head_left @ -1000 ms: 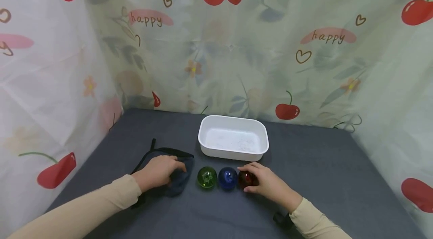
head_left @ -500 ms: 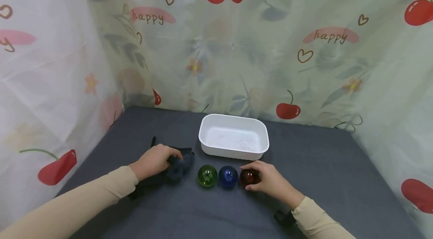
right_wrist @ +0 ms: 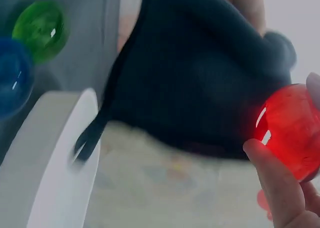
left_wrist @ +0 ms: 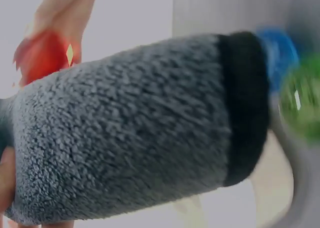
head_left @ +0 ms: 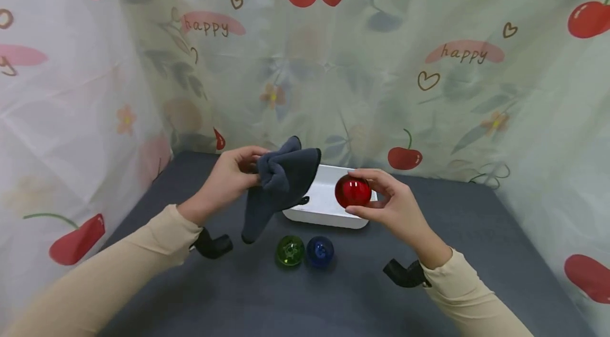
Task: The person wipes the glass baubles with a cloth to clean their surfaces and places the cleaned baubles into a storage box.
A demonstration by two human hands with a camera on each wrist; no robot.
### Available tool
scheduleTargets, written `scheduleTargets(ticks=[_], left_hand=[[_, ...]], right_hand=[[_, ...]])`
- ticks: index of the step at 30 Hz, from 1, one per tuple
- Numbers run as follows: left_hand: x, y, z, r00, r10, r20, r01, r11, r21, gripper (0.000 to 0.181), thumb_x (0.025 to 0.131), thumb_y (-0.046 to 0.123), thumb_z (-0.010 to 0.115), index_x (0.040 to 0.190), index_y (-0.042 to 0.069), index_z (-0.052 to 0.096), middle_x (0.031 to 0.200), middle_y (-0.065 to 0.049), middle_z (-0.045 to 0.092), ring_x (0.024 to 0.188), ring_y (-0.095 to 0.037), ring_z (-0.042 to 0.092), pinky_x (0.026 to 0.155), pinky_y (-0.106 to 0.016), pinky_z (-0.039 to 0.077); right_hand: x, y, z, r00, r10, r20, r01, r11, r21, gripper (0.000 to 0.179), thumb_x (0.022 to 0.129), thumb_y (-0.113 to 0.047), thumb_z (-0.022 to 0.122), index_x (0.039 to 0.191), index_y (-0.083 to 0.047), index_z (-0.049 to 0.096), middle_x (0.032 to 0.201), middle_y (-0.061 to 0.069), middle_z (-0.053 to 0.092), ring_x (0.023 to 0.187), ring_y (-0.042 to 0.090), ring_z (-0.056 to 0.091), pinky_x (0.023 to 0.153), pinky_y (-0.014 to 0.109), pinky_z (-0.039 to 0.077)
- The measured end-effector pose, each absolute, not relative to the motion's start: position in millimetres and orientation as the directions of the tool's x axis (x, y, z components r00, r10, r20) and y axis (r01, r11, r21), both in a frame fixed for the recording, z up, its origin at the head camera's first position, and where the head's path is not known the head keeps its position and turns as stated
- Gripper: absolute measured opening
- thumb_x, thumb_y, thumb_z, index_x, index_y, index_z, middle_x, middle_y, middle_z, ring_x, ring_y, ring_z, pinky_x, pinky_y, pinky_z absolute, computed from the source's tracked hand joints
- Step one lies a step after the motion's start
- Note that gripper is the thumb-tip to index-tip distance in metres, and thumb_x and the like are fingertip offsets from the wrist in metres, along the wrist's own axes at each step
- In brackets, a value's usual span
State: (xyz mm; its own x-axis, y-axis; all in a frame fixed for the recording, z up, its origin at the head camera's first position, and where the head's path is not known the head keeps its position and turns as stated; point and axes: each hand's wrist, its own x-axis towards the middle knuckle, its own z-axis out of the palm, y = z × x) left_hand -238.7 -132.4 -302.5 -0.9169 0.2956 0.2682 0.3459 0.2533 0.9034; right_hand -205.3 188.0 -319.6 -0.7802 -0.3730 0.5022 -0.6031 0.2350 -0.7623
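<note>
"What's the dark cloth point(left_wrist: 125, 133) like up close?"

"Matt towelling, a rough pile of short fibres, with a flatter-looking black edging point(left_wrist: 247, 108)."

"And the red ball point(head_left: 353, 192)?"

"See-through and glossy (glass or plastic, I can't tell which), with sharp highlights on a smooth surface. The green ball point(head_left: 289, 250) and the blue ball point(head_left: 320, 251) share that shine."

"The white tray point(head_left: 329, 218)?"

"Smooth, plastic by its look."

"Under it?"

"A table covering point(head_left: 286, 305), matt and cloth-like, faintly wrinkled."

"The printed curtain point(head_left: 310, 61)?"

"Thin, smooth sheeting, lightly creased. The sleeves point(head_left: 109, 273) are matt fabric; the black wrist mounts point(head_left: 405, 275) look like plastic."
</note>
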Motion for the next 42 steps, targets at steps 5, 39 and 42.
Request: scheduleTargets(ticks=[5, 39, 42], left_hand=[[-231.7, -95.5, -312.4, -0.930, 0.326, 0.169, 0.181, 0.007, 0.983, 0.040, 0.086, -0.008, 0.061, 0.122, 0.008, 0.062, 0.115, -0.013, 0.065, 0.091, -0.017, 0.067, 0.066, -0.031, 0.055], [-228.5, -71.7, -361.5, -0.895, 0.436, 0.092, 0.019, -0.169, 0.985, 0.052, 0.086, 0.001, 0.068, 0.134, 0.009, 0.050, 0.114, -0.010, 0.066, 0.095, -0.017, 0.068, 0.077, -0.035, 0.057], [-229.3, -71.8, -360.1, -0.893, 0.442, 0.082, -0.014, -0.210, 0.978, 0.051, 0.089, -0.001, 0.064, 0.136, 0.008, 0.047, 0.114, -0.008, 0.065, 0.096, -0.017, 0.067, 0.077, -0.036, 0.057]], right_hand=[[-204.4, 163.3, -317.1, -0.722, -0.416, 0.553, -0.647, 0.124, -0.753, 0.061, 0.073, 0.008, 0.079, 0.129, 0.000, 0.057, 0.126, 0.014, 0.057, 0.108, 0.014, 0.063, 0.075, 0.032, 0.059], [-214.7, 156.5, -349.6, -0.667, -0.435, 0.605, -0.743, 0.448, -0.497, 0.063, 0.065, -0.008, 0.089, 0.122, -0.011, 0.063, 0.118, 0.003, 0.064, 0.103, 0.016, 0.063, 0.091, 0.028, 0.053], [-215.1, 153.3, -352.0, -0.773, -0.370, 0.516, -0.624, 0.291, -0.725, 0.065, 0.067, 0.000, 0.086, 0.125, -0.009, 0.058, 0.123, 0.006, 0.058, 0.101, 0.016, 0.065, 0.087, 0.029, 0.055]])
